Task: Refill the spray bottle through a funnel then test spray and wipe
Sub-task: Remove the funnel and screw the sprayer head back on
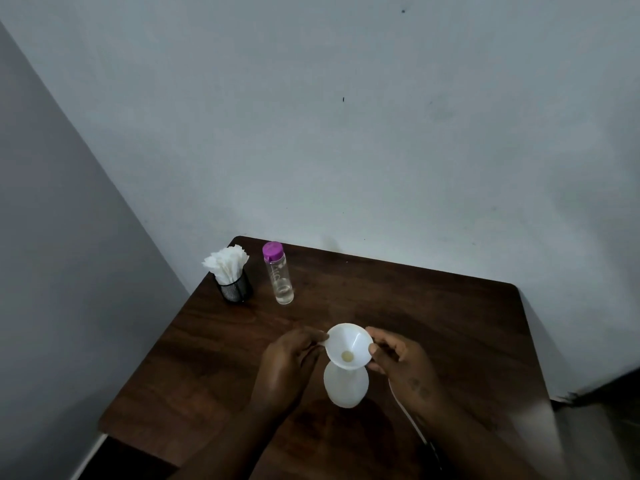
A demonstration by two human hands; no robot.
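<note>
Hands (346,365) steady funnel (349,345) on bottle (345,386), mid-table (450,323).

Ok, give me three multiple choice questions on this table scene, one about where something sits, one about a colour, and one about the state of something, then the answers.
1. Where is the funnel?
A. Seated in the neck of the white bottle
B. Lying by the mesh cup
C. On the floor

2. What colour is the cap of the clear bottle?
A. Green
B. Purple
C. Black

3. What state is the clear bottle in?
A. Tipped over the funnel
B. Lying on its side
C. Upright and capped

Answers: 1 A, the funnel's spout sits in the white bottle's mouth, with the left hand and right hand at its rim. 2 B, its cap is purple. 3 C, it stands capped beside the mesh cup of tissues, away from both hands.
</note>
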